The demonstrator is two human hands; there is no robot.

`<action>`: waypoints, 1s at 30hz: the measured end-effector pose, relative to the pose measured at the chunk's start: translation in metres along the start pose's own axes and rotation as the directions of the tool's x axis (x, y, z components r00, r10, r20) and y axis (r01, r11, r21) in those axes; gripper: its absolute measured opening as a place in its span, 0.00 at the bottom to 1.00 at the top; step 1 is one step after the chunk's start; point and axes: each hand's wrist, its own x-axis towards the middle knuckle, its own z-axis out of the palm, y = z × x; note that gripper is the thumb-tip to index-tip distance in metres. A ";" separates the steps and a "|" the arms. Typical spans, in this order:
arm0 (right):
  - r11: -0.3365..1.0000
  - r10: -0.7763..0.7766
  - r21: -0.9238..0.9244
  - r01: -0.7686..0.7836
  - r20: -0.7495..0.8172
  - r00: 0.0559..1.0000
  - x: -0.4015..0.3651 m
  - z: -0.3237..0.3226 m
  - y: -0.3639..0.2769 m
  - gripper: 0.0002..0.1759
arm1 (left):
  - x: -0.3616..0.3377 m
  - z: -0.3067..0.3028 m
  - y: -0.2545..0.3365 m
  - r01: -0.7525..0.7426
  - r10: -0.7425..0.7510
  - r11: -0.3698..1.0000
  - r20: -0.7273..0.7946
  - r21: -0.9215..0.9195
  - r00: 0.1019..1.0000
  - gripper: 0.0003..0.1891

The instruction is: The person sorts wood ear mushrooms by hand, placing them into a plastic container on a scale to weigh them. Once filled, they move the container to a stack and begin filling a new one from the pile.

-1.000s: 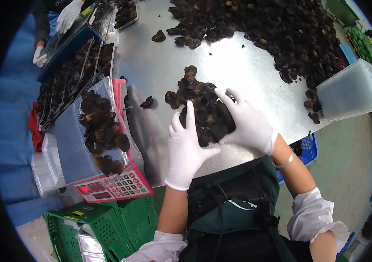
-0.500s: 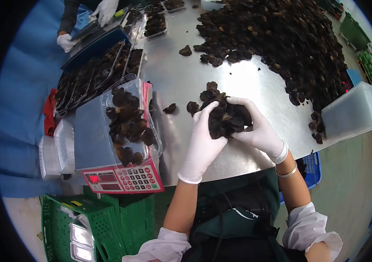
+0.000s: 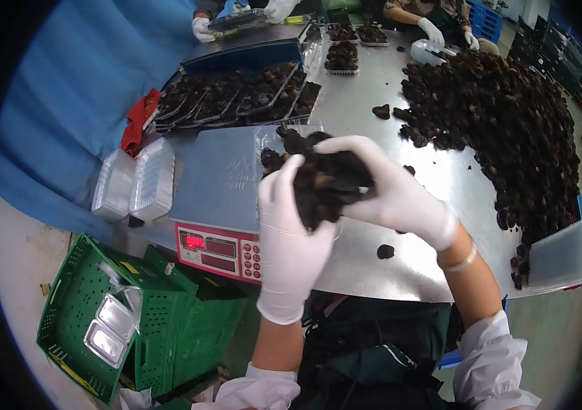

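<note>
A clump of dark brown, mushroom-like pieces is held between my gloved hands, slightly blurred. My left hand wraps its left side and my right hand its right side. Both are raised in front of the right part of a red and grey scale. Behind the clump, a clear tray on the scale shows only in part, with dark pieces in it. The scale's red display is lit. One loose dark piece lies on the metal table to the right.
A large heap of dark pieces covers the table's right side. Empty clear trays are stacked at right and left. Filled trays stand behind the scale. Two co-workers' gloved hands are at the far side. Green crates stand below left.
My hands have lifted the clump and carried it left to the scale. The camera view has shifted, and a second co-worker now shows at the far side.
</note>
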 end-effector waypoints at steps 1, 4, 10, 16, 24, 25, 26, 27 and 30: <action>0.999 -0.017 -0.033 0.019 0.060 0.998 0.015 0.006 0.005 0.38 | 0.001 -0.008 -0.001 0.070 -0.070 0.997 0.000 0.022 0.998 0.40; 0.980 -0.091 -0.159 0.122 0.191 0.977 0.054 0.004 0.027 0.40 | -0.006 -0.022 -0.016 0.164 -0.168 0.964 0.000 0.210 0.986 0.41; 0.913 0.188 -0.402 -0.065 0.273 0.944 0.069 -0.003 0.020 0.45 | -0.021 -0.031 -0.020 0.075 -0.125 0.926 0.114 0.369 0.986 0.47; 0.937 0.106 -0.340 -0.079 0.061 0.993 0.040 -0.006 0.008 0.33 | -0.032 -0.050 -0.024 0.069 -0.096 0.970 0.108 0.234 0.990 0.46; 0.880 -0.114 -0.473 0.044 -0.121 0.986 0.021 0.025 0.050 0.17 | -0.032 -0.030 -0.045 0.104 -0.105 0.991 -0.010 -0.079 0.994 0.31; 0.841 -0.127 -0.535 0.077 -0.057 0.990 0.019 0.026 0.049 0.16 | -0.031 -0.031 -0.047 0.084 -0.082 0.995 0.030 -0.047 0.996 0.30; 0.798 -0.133 -0.592 0.113 0.009 0.991 0.018 0.028 0.048 0.16 | -0.031 -0.033 -0.049 0.064 -0.063 0.998 0.073 -0.016 0.995 0.28; 0.806 -0.104 -0.584 0.097 0.021 0.994 0.020 0.023 0.047 0.16 | -0.028 -0.038 -0.044 0.061 -0.059 0.997 0.049 -0.049 0.997 0.27; 0.935 -0.065 -0.353 0.039 -0.063 0.996 0.016 0.010 0.032 0.17 | -0.025 -0.056 -0.052 0.125 -0.128 0.984 -0.020 -0.124 0.992 0.25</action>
